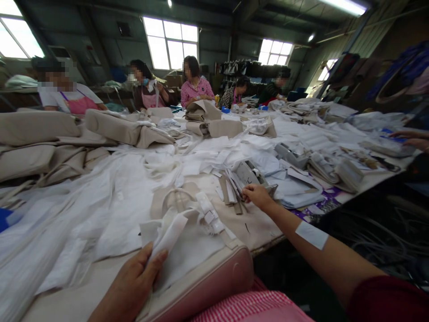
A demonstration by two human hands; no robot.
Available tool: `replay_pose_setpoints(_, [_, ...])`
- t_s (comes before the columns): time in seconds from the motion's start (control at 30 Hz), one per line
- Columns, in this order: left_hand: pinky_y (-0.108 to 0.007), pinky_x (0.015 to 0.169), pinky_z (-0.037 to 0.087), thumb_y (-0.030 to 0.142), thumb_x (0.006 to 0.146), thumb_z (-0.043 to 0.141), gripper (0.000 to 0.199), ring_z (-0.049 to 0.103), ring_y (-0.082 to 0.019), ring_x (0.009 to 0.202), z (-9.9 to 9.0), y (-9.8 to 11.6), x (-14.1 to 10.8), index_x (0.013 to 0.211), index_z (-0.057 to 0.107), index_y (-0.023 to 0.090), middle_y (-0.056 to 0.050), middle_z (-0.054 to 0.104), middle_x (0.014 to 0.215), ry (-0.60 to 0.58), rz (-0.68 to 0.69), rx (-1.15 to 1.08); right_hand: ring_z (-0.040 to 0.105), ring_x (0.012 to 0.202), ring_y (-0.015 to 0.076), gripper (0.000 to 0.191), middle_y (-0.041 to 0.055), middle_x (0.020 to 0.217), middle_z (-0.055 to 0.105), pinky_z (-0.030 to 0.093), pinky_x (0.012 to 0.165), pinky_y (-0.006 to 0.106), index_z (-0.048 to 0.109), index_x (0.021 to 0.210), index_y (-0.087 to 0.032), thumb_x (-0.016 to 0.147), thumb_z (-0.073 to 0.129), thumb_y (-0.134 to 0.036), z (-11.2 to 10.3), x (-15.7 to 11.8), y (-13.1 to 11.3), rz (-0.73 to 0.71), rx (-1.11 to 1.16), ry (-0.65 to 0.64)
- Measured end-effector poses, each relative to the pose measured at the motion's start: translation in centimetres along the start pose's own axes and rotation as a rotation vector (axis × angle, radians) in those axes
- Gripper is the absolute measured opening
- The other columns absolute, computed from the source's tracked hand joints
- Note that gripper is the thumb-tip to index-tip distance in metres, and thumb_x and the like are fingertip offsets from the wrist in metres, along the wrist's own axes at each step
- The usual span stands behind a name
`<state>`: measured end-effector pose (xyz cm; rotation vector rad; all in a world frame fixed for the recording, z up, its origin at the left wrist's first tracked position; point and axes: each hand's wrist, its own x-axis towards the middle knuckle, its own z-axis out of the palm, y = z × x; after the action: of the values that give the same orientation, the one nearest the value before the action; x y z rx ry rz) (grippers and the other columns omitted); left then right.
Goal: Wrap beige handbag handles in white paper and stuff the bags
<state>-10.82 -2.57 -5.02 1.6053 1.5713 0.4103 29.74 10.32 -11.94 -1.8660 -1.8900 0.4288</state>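
Observation:
My left hand is closed, thumb and fingers pinching a folded white sheet above a beige handbag. The handbag lies on its side against my apron, with a strap or handle at its far end. On the bag rests a small clear plastic packet with a white label. My right hand reaches further out, fingers pinched together beside a bundle of thin grey and white strips. What sits between those fingertips is hidden. Just behind them stands a grey metal box.
Beige bags pile up at the left, and others stand mid-table. White wrapping sheets cover much of the table. Several co-workers sit along the far side. At the right edge, another person's hand reaches in. The table edge runs below my right forearm.

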Motion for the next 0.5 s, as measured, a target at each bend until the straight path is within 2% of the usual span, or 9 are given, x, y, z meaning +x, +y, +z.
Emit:
replay_pose_setpoints(0.07, [-0.026, 0.060, 0.039, 0.063, 0.090, 0.037, 0.046, 0.050, -0.017, 0.060, 0.0, -0.1, 0.0, 0.071, 0.051, 0.022, 0.004, 0.050, 0.057, -0.006, 0.005, -0.009, 0.061, 0.052, 0.0146, 0.027, 0.0041, 0.063, 0.068, 0.049, 0.057, 0.026, 0.070, 0.079, -0.012, 0.088, 0.045, -0.019, -0.1, -0.2, 0.4, 0.063, -0.001, 0.027])
replay_pose_setpoints(0.17, [-0.026, 0.061, 0.039, 0.062, 0.089, 0.038, 0.046, 0.051, -0.017, 0.060, -0.1, 0.0, -0.1, 0.071, 0.051, 0.022, 0.004, 0.051, 0.058, -0.012, 0.010, -0.009, 0.064, 0.064, 0.0187, 0.023, 0.0065, 0.069, 0.068, 0.049, 0.067, 0.030, 0.069, 0.079, -0.012, 0.087, 0.049, -0.021, 0.0, -0.9, -0.1, 0.079, -0.036, 0.070])
replay_pose_setpoints(0.27, [-0.027, 0.061, 0.040, 0.063, 0.089, 0.038, 0.046, 0.051, -0.018, 0.059, -0.1, 0.1, -0.1, 0.072, 0.051, 0.022, 0.004, 0.050, 0.058, -0.011, 0.006, -0.013, 0.062, 0.094, 0.0257, 0.023, 0.0116, 0.099, 0.069, 0.046, 0.086, 0.037, 0.067, 0.101, -0.012, 0.085, 0.059, -0.027, 0.4, -1.7, -2.2, -0.053, -0.077, 0.063])
replay_pose_setpoints(0.33, [-0.027, 0.061, 0.040, 0.063, 0.089, 0.038, 0.046, 0.051, -0.018, 0.059, -0.1, 0.1, -0.2, 0.073, 0.051, 0.022, 0.004, 0.050, 0.057, -0.003, 0.008, -0.013, 0.055, 0.109, 0.0296, 0.041, 0.0131, 0.117, 0.063, 0.041, 0.094, 0.038, 0.063, 0.114, -0.014, 0.077, 0.071, -0.031, 1.1, -2.0, -3.8, -0.182, -0.103, 0.005])
replay_pose_setpoints(0.4, [-0.027, 0.061, 0.040, 0.063, 0.089, 0.038, 0.046, 0.051, -0.018, 0.060, -0.1, 0.1, -0.2, 0.074, 0.052, 0.022, 0.004, 0.050, 0.058, 0.004, 0.011, -0.013, 0.050, 0.114, 0.0330, 0.051, 0.0138, 0.122, 0.060, 0.038, 0.098, 0.040, 0.062, 0.115, -0.015, 0.070, 0.078, -0.033, 1.9, -1.8, -5.0, -0.252, -0.129, -0.046])
replay_pose_setpoints(0.5, [-0.028, 0.061, 0.039, 0.062, 0.089, 0.039, 0.045, 0.051, -0.018, 0.059, 0.0, 0.1, -0.2, 0.075, 0.053, 0.022, 0.004, 0.051, 0.058, 0.004, 0.009, -0.023, 0.050, 0.111, 0.0337, 0.026, 0.0142, 0.110, 0.063, 0.038, 0.098, 0.042, 0.066, 0.098, -0.015, 0.078, 0.072, -0.030, 2.9, -1.0, -5.6, -0.232, -0.138, -0.068])
